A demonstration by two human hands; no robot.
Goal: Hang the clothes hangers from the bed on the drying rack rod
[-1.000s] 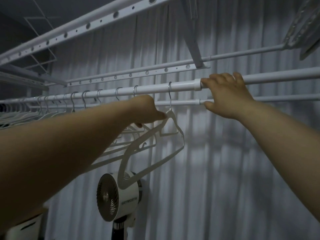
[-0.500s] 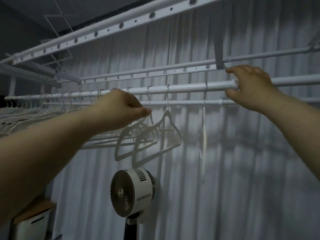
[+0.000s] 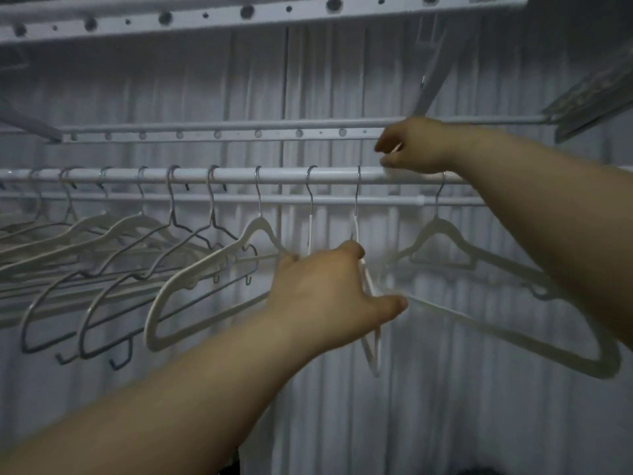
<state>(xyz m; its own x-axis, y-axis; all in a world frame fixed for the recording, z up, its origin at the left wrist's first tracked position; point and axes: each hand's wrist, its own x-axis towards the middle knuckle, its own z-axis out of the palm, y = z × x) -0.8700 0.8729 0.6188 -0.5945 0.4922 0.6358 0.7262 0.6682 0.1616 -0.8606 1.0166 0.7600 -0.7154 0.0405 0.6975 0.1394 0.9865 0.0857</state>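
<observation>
The left hand (image 3: 329, 296) has its grip closed round a white hanger (image 3: 375, 368) that is turned edge-on, its metal hook over the rod (image 3: 233, 174). The right hand (image 3: 414, 145) is up at the rod further right, fingers curled just above it; whether that grip holds anything is too blurred to tell. Another white hanger (image 3: 438, 231) hangs beside it on the right. A row of white and grey hangers (image 3: 205, 279) fills the rod to the left, in front of a pleated curtain (image 3: 342, 423).
</observation>
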